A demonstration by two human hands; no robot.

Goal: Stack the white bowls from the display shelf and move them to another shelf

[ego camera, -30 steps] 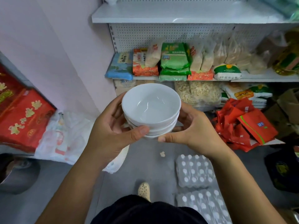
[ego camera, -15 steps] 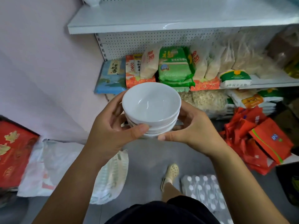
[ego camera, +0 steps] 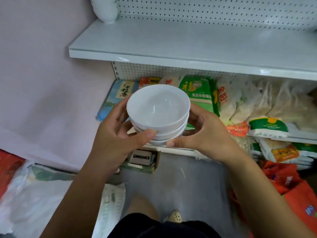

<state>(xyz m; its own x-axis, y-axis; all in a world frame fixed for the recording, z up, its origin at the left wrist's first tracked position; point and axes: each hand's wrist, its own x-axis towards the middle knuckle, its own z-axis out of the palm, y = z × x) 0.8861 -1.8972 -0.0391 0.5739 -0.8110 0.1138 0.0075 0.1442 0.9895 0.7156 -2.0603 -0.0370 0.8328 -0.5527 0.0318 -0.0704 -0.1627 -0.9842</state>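
- The stack of white bowls, three nested one inside another, was held in the air between both hands, lower than the front edge of the white shelf and in front of the packets on the lower shelf
- The top bowl sat upright, and its inside showed only glossy white glaze
- The left hand grasped the stack's left side, with the thumb across the near wall and the fingers curled round the far side
- The right hand clasped the right side, with the thumb tip at the lowest bowl and the fingers curled behind
- The white shelf carried a rounded white object in its back left corner, by the pegboard panel; what it was could not be told
- The lower shelf held a blue packet, a green bag and pale sacks leaning together
- An open cardboard box on the floor held a flat grey item, too unclear to name
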